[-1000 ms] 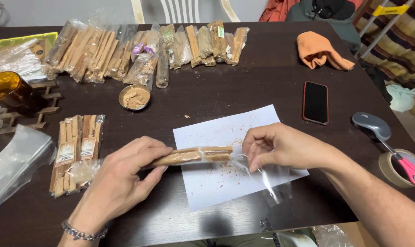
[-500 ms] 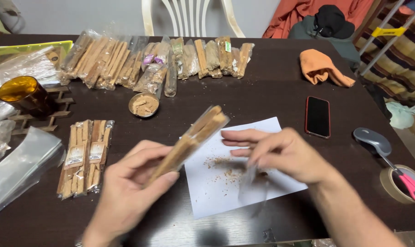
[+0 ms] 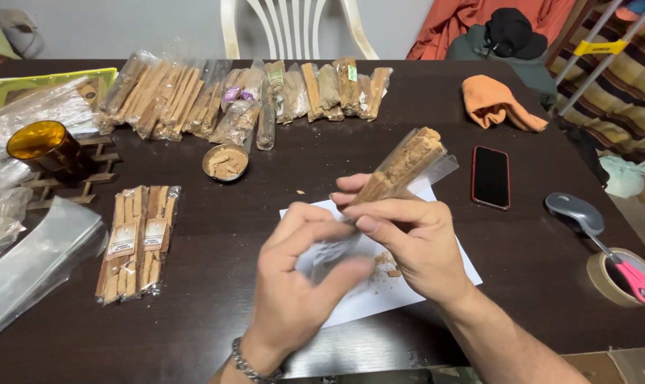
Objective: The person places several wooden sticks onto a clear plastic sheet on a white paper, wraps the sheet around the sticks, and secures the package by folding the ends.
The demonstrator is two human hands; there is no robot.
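from my head view, my right hand (image 3: 415,245) grips a bundle of wood sticks (image 3: 400,167) in a clear sleeve, tilted up away from me. my left hand (image 3: 294,284) pinches the sleeve's lower end, above white paper (image 3: 407,284) on the bench (image 3: 265,178).

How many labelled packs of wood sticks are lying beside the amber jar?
2 labelled packs: one on the left, the other touching its right side, both flat on the dark table below the amber jar.

Hands (image 3: 351,263) hide the blurred bag's (image 3: 329,252) lower end.
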